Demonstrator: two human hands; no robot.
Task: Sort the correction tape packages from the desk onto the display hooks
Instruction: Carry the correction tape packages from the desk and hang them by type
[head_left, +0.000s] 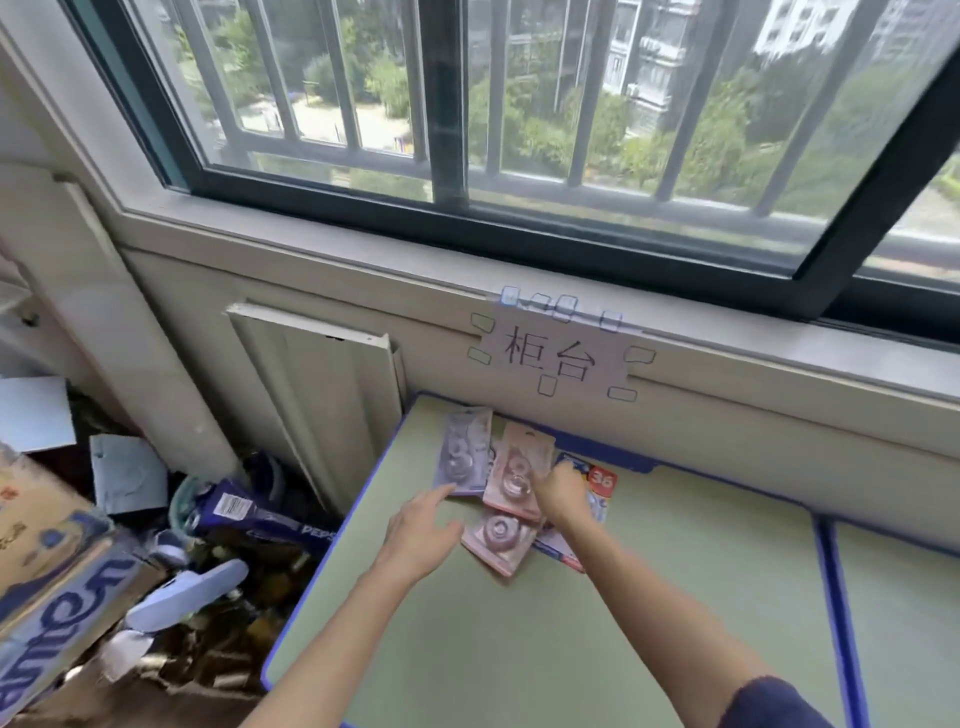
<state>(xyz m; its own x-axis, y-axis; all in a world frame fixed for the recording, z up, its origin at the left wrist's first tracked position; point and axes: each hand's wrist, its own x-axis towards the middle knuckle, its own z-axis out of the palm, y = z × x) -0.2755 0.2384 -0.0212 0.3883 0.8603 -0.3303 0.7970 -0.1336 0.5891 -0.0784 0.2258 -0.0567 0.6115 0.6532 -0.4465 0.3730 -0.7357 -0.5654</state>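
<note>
The right grip (558, 491) pinched the upper pink package (517, 470) while the left grip (423, 525), fingers straight, touched the lilac package (464, 451) on the green bench (649, 597); these thin, stiff-looking blister cards probably lift lightly by an edge.

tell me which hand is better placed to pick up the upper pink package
Right. The right hand already has its fingers curled at the edge of the upper pink package. The left hand lies open, fingertips toward the purple package.
</note>
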